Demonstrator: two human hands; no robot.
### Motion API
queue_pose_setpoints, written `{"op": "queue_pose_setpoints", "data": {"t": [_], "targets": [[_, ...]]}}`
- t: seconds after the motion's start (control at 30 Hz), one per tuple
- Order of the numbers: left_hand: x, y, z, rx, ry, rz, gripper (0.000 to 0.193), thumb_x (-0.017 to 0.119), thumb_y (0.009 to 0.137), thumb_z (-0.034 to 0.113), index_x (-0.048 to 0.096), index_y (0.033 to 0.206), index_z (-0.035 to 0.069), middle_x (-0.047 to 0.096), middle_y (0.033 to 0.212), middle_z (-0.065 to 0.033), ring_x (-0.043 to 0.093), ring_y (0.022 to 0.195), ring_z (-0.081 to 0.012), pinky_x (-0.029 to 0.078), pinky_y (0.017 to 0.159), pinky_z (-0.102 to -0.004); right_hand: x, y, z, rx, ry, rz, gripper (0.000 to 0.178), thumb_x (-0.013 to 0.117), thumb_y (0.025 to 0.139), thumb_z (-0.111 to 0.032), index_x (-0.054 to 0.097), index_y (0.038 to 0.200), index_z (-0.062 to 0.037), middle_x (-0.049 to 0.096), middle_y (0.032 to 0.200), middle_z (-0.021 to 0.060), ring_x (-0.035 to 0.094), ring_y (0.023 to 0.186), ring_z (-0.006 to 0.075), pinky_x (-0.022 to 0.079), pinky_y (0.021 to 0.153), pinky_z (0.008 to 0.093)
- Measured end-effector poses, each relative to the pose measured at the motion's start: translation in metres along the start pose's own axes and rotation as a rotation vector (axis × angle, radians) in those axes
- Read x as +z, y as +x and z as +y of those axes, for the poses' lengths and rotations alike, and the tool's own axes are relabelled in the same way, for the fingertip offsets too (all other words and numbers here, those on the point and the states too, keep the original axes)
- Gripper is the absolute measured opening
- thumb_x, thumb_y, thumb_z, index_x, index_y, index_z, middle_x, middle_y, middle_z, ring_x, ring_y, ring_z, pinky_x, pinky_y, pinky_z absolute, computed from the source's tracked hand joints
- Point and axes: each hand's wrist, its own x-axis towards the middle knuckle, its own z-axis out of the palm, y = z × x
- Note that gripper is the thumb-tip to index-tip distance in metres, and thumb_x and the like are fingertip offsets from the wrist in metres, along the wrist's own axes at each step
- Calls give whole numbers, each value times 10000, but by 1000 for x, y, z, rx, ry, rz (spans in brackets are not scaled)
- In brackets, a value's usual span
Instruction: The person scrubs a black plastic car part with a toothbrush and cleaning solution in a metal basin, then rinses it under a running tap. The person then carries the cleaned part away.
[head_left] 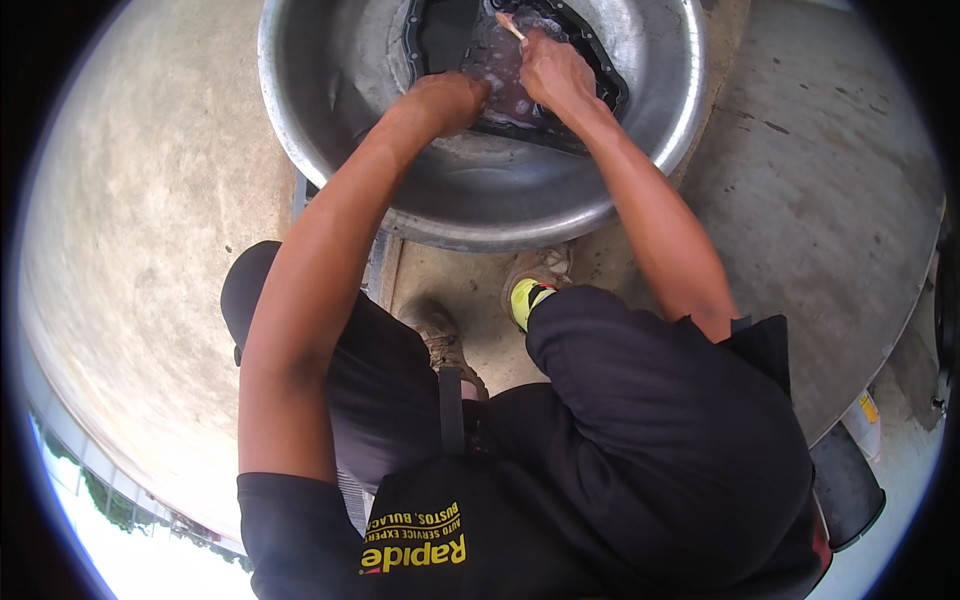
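Two hands at it: the right hand (pixel 558 74) had its fingers around a small brush (pixel 511 27); the left hand's (pixel 450 103) curled at the near-left of the black pan (pixel 413 40), couldn't tell if pinching anything. Pan sat inside the metal basin (pixel 480 236). Short strokes, pan held steady, seemed the best bet.

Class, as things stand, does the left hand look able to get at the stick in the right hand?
Probably yes: the left hand is near, and nothing seems to block its way over the pan to the free end of the stick. The right hand covers the other end, though.
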Motion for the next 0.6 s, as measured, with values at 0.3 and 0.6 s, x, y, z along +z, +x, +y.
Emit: {"op": "queue_pose_setpoints", "data": {"t": [0.3, 0.6], "targets": [[18, 6, -13, 13, 226, 566, 502, 736, 896, 323, 578, 1307, 80, 440, 1535, -137, 415, 1455, -333, 427, 1140, -463, 3, 6, 6, 60, 24, 118, 347, 476, 1034, -260, 652, 1106, 30, 706, 968, 341, 690, 976, 517, 539, 866, 599], [22, 19, -4, -13, 184, 410, 972, 733, 873, 455, 235, 1642, 133, 200, 1722, -77, 256, 1566, -274, 276, 1260, -458, -6, 10, 0, -46, -29, 157, 322, 480, 1037, -252, 669, 1094, 2, 709, 939, 334, 699, 942, 514, 549, 839, 598]]}}
